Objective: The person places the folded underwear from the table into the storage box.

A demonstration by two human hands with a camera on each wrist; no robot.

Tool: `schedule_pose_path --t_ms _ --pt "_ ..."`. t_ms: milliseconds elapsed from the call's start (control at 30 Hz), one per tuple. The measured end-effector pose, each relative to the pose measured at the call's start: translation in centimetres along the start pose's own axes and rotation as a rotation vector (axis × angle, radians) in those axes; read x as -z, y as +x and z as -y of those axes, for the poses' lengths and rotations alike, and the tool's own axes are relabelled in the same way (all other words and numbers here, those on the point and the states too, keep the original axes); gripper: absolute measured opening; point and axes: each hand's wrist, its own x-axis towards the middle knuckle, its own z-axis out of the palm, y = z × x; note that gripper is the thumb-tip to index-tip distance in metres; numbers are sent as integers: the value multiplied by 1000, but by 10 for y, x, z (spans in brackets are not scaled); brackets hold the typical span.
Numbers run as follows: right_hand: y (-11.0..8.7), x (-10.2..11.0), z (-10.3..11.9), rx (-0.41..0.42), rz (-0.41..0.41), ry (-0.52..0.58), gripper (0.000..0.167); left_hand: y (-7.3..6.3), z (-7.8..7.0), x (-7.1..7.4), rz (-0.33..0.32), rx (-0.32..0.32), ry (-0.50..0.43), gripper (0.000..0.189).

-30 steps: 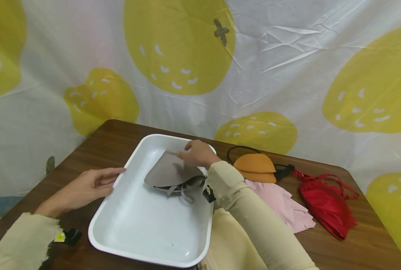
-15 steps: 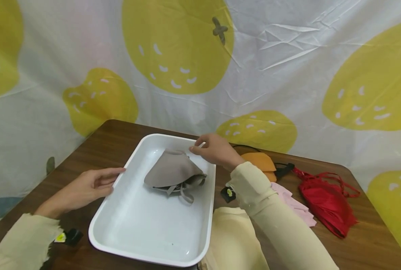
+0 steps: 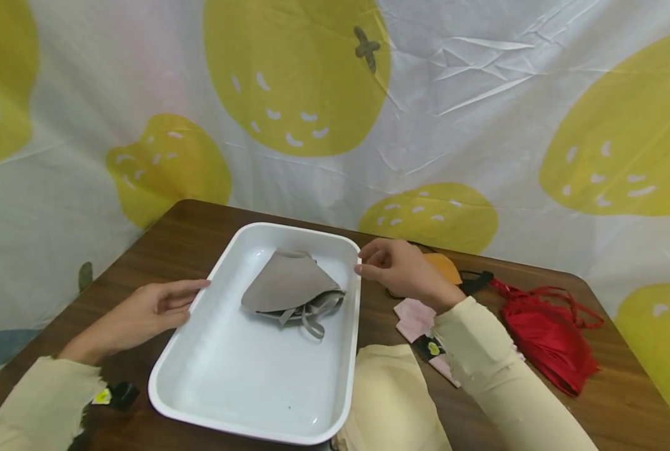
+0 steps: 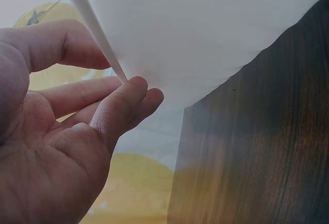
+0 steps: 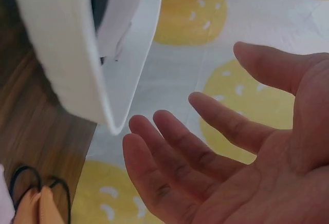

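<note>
A grey bra (image 3: 292, 285) lies folded in the white tray (image 3: 239, 388), its cups stacked and its straps bunched at the front. Along the tray's left rim is my left hand (image 3: 134, 316), its fingertips touching the edge. The left wrist view has the rim between the thumb (image 4: 77, 44) and the other fingers. My right hand (image 3: 405, 266) hovers just beyond the tray's right rim, holding nothing. Its fingers (image 5: 180, 167) are loosely bent and spread in the right wrist view, and a gap separates them from the tray.
Right of the tray lie a beige padded bra (image 3: 393, 401), a pink scalloped cloth (image 3: 416, 316), an orange bra (image 3: 444, 266) with black straps and a red bra (image 3: 546, 335). The brown table (image 3: 171, 232) ends at a lemon-patterned curtain (image 3: 289, 181).
My right hand has let go of the grey bra and moved right, out of the tray and past its right rim. The left hand and the tray have stayed in place.
</note>
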Motion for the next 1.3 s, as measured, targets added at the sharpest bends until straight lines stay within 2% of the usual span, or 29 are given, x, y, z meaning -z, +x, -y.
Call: schedule_pose_path --t_ms 167,367,600,800,900,1000,1100,1300 --pt "-22 2 -14 22 7 20 32 0 -1 0 0 12 -1 54" --pt "-50 -3 -30 96 -20 48 33 1 -2 -1 3 9 -8 54" --pt "-81 -21 -51 110 13 117 41 1 -2 -2 6 -14 -24 54" --pt "-103 -41 -69 130 -45 168 49 2 -2 -2 12 -29 -40 53" --pt "-111 -51 -77 192 -113 106 56 3 -2 -1 9 -16 -14 53" --pt "-116 -63 -83 295 -201 -33 65 3 -3 0 0 -1 10 54" --pt "-120 -74 -85 325 -252 -138 77 2 -4 1 -9 8 10 54" --pt "-128 -85 -77 148 -202 -144 105 -1 -5 0 -1 18 2 55"
